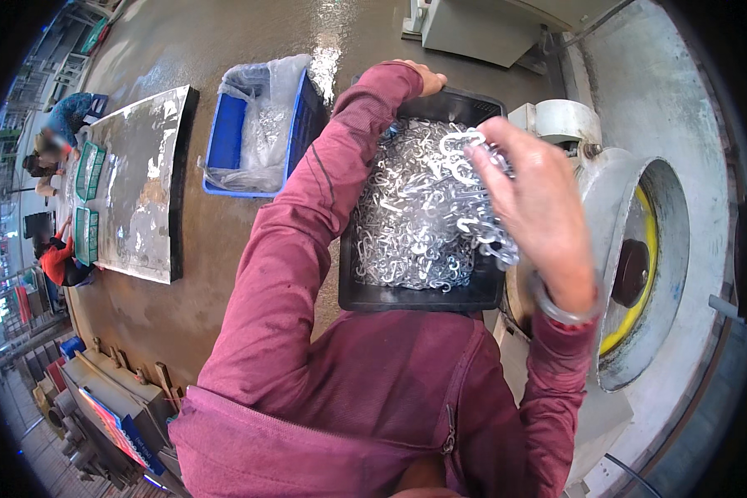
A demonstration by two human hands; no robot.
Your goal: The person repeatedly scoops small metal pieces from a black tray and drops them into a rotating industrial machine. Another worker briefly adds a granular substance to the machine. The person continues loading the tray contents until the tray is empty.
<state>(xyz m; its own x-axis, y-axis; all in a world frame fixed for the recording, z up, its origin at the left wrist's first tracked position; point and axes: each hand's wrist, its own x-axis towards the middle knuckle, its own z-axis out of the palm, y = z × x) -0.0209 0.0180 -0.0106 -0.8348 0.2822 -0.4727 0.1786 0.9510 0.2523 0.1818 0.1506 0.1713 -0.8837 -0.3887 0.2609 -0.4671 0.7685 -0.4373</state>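
Observation:
A black plastic crate stands in front of me, filled with small shiny silver metal hooks, many of them curved. My left arm reaches across its left side, and my left hand is at the far rim, with its fingers closed over the edge and partly hidden. Above the crate's right side, my right hand grips a bunch of the metal hooks that hang below the fingers and thumb. The hand is slightly blurred.
To the right stands a pale machine with a round opening edged in yellow. A blue bin lined with clear plastic sits on the wet floor at left. Beyond are a metal-topped table, green baskets and other people.

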